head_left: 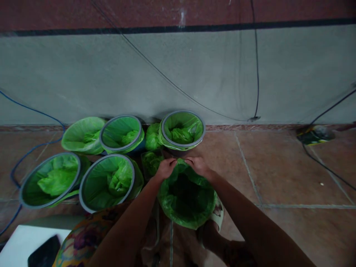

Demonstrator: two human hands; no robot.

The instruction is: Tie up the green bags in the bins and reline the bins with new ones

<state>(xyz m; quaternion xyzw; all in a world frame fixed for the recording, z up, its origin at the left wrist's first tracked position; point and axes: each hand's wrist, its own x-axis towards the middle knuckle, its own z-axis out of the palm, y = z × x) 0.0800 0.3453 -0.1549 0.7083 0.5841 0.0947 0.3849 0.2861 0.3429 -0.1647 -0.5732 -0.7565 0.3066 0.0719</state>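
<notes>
A green plastic bag stands open between my feet, its mouth wide and its inside dark. At the far side of its rim, my left hand is closed on the edge of the bag. My right hand grips the same edge a little to the right. The bag covers whatever holds it up, so I cannot tell if a bin is inside. Just beyond my hands stands a bin with a grey rim and a green liner. A small container holding green plastic is beside my left hand.
Several more green-lined bins stand to the left, most with grey rims. A dark phone lies on a white surface. A blue cable crosses the left floor; a black cable and a dark packet lie right.
</notes>
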